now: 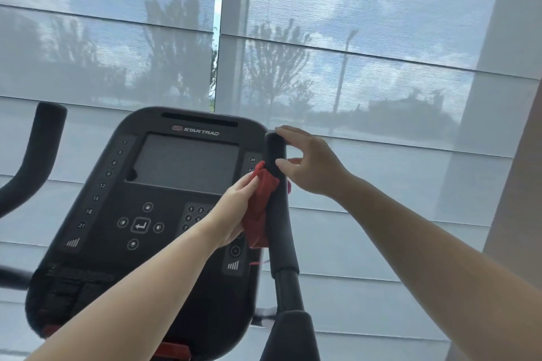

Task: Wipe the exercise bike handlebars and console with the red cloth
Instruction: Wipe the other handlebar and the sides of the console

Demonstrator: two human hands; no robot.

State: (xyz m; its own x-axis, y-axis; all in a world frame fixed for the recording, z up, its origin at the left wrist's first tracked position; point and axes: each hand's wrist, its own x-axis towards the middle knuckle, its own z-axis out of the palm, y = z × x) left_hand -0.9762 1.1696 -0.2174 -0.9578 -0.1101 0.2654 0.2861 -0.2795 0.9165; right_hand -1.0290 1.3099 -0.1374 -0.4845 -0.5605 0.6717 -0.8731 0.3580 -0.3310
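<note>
Head view.

A: Where is the red cloth (259, 214)?

B: It is pressed on the left side of the right handlebar (281, 231), just in front of the console's right edge.

A: Which way does the cloth run?

B: Up and down, along the bar. It is soft and all bunched up, with folds. Its top end sits by the bar's top part and its bottom end hangs loose.

A: And the bar?

B: It stands almost straight up, tip at the top, leaning a bit left. It is round, black and looks like soft foam. Lower down it gets thinner, smooth and hard.

A: What do the hands do?

B: The left hand (234, 211) grips the cloth and holds it on the bar. The right hand (313, 164) curls round the bar's top end, one finger on the tip and the thumb on the side.

A: What about the console (96, 243)?

B: It is a big black shape with round corners, tilted. It has a flat grey screen (187, 161) and small buttons (140, 226).

A: Anything else?

B: The left handlebar (35, 155) curves up on the far left. Behind is a pale woven window blind (381, 38).
</note>
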